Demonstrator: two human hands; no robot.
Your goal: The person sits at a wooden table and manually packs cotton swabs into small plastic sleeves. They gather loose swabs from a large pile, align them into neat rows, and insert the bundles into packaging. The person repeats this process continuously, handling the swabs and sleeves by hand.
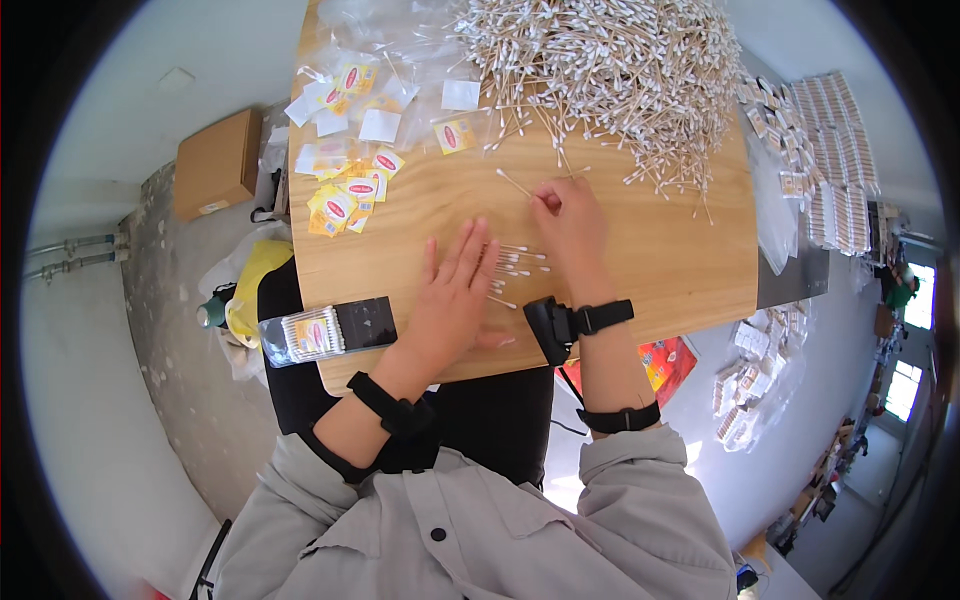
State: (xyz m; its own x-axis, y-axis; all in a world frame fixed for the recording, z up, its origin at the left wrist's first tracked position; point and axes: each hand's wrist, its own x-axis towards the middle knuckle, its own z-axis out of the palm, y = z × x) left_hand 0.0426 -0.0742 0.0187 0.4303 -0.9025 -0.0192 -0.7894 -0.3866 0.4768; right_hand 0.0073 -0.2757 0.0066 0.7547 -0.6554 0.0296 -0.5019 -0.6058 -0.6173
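Note:
My left hand [455,290] lies flat, fingers stretched out, over a small row of cotton swabs [515,262] on the wooden table. Their white tips stick out to the right of its fingers. Farther off and to the right, my right hand [570,225] is closed in a pinch. A single cotton swab [514,183] runs from its fingertips toward the upper left. Another loose swab lies just beyond the knuckles. A big heap of cotton swabs [610,80] covers the far right of the table.
Yellow-and-white printed cards [340,205] and clear plastic bags [400,30] lie at the far left. On the table's near left corner, a pack of swabs [312,333] rests on a dark phone-like slab [368,324]. Stacked swab packs [835,160] stand right; a cardboard box [217,165] is left.

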